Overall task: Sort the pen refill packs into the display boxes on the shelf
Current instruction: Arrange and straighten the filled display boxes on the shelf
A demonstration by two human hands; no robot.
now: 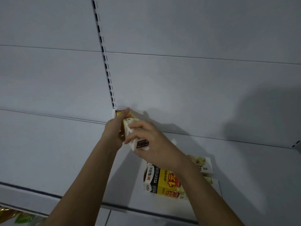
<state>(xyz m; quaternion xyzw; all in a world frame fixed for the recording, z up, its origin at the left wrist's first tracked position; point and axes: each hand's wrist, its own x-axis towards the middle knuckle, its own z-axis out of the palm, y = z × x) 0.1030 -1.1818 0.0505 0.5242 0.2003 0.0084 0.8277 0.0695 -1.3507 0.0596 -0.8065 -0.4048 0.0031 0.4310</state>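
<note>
White shelf point(244, 176) | both hands point(114, 128) point(151, 141) grip one box point(130, 121) | two boxes point(162, 181) lying

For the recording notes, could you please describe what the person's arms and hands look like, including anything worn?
Both forearms are bare right down to the bottom edge of the frame; no sleeve shows. The left hand and right hand wear no gloves, and no ring, watch or bracelet is visible. The dim light and blur hide finer detail.

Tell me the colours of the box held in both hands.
The held box, in the head view: white and yellow, with a black label at its near end.
</note>
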